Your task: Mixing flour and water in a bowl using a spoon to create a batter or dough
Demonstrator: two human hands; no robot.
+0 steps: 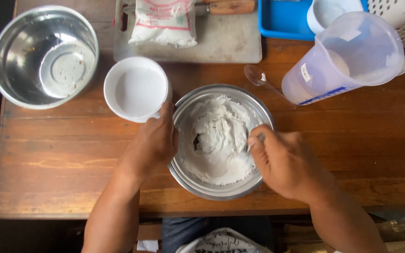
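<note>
Now stirring white dough (219, 140) in steel mixing bowl (191, 180) under right hand (282, 161), fingers closed on spoon handle (255, 140); left hand (153, 143) clamped on white cup (137, 89). Better to scrape sides slowly, pour little.

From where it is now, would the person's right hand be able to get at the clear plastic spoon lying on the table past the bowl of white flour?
Probably yes. The right hand is on a utensil in the steel bowl, so it would have to let go first. The clear plastic spoon lies in the open on the wooden table, nothing lying between them.
</note>
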